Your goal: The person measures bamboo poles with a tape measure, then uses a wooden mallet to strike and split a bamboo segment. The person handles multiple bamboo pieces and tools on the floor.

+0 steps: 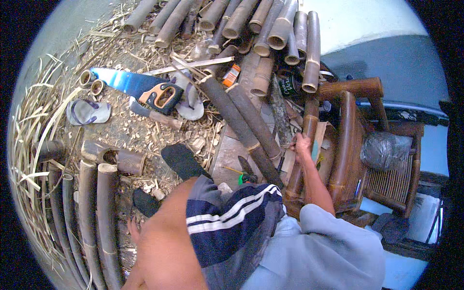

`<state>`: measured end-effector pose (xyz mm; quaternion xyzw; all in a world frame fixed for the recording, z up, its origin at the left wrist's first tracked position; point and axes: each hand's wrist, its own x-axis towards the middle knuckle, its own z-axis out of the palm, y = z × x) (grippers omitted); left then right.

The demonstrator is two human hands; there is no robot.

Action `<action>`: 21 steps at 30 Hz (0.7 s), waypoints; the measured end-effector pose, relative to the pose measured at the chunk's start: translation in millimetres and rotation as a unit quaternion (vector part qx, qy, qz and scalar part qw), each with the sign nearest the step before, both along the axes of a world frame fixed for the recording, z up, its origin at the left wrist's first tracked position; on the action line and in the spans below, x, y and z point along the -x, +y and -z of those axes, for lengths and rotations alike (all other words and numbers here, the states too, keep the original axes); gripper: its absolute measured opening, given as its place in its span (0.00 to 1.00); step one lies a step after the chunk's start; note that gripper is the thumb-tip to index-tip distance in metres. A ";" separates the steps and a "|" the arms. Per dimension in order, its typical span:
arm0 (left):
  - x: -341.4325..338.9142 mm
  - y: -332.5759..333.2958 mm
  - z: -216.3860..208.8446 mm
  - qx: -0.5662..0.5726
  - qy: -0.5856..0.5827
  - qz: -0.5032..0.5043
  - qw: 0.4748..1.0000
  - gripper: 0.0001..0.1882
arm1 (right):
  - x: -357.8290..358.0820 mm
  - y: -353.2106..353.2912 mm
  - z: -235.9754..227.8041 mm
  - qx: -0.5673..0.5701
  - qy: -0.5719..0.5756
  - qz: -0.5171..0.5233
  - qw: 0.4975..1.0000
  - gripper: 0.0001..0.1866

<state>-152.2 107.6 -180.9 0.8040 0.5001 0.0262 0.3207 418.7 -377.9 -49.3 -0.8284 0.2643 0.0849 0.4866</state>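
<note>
My right hand (301, 143) is closed beside the reddish-brown bamboo of a seat and some scrap pieces. What its fingers hold is too small to make out. Next to it, two dark bamboo poles (237, 121) slant down toward my lap. A knife-like dark blade (245, 165) lies below them, near my shorts. On the left, my left hand (133, 230) shows only some spread fingers past my bent leg, its palm hidden. Upright bamboo poles (107, 217) stand close to that hand. A short notched bamboo piece (99, 151) lies across behind their tops.
A handsaw (130, 86) with a blue blade rests on the shavings, near a pair of sandals (89, 112). More cut bamboo (240, 19) lies at the top. An orange box (232, 75) sits among the poles. Bamboo furniture (345, 145) stands at the right, carrying a plastic-wrapped bundle (386, 151).
</note>
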 end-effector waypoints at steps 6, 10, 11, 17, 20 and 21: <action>-13.0 -0.2 -21.9 -0.012 0.018 0.003 1.000 0.28 | 13.4 -52.7 93.3 0.180 -0.045 -0.167 0.968 0.09; -17.1 -19.6 -44.6 -0.019 0.036 -0.028 0.999 0.28 | 35.1 -52.4 87.8 0.223 -0.095 -0.204 0.948 0.15; -18.8 -22.9 -47.9 -0.014 0.034 -0.037 0.999 0.28 | 41.0 -53.6 86.2 0.190 -0.081 -0.188 0.960 0.22; -34.9 -43.5 -62.8 0.010 0.025 -0.078 0.997 0.29 | 46.5 -78.2 114.9 0.196 0.187 -0.095 0.958 0.27; -37.6 -52.4 -70.9 0.015 0.016 -0.100 0.995 0.29 | 16.1 -69.8 128.3 0.250 0.155 -0.153 0.943 0.29; -38.2 -54.1 -73.2 0.021 0.012 -0.109 0.994 0.29 | 3.1 -60.2 127.4 0.273 0.139 -0.177 0.935 0.29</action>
